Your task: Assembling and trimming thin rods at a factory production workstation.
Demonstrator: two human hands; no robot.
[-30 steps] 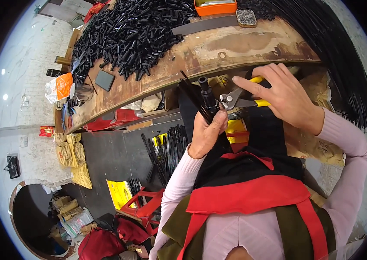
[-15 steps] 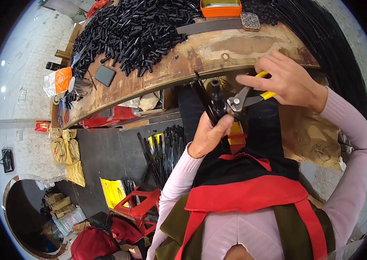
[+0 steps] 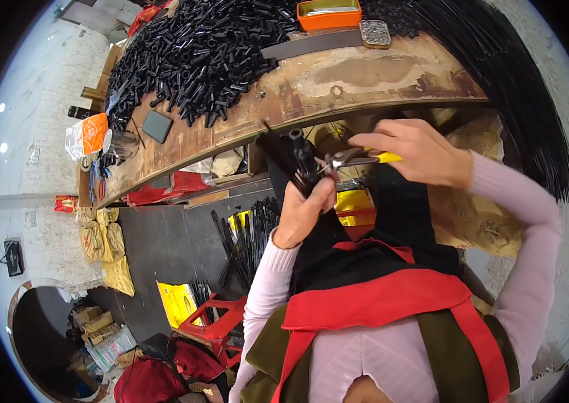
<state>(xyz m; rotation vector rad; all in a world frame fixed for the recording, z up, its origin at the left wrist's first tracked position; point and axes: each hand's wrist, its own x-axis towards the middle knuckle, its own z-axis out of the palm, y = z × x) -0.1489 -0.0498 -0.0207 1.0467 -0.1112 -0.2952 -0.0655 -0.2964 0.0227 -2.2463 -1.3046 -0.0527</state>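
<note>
My left hand (image 3: 302,213) is closed around a black tube (image 3: 303,156) with thin black rods beside it, like part of an umbrella frame. The tube stands nearly upright, its ringed open end at the top, just off the workbench's front edge. In my right hand (image 3: 425,153) are pliers with yellow handles (image 3: 389,158), gripped from the right side. Their metal jaws (image 3: 342,160) reach the tube beside my left thumb. Whatever lies between the jaws is too small to make out.
The wooden workbench (image 3: 365,74) bears a heap of short black tubes (image 3: 197,57), an orange box (image 3: 329,19) and a small tray of metal bits (image 3: 374,33). Long black rods (image 3: 513,80) hang at the right. A red stool (image 3: 221,322) stands on the floor at left.
Both hands have moved left with the tube and pliers. The pliers have turned, and their handles look closer together. My right hand has come lower.
</note>
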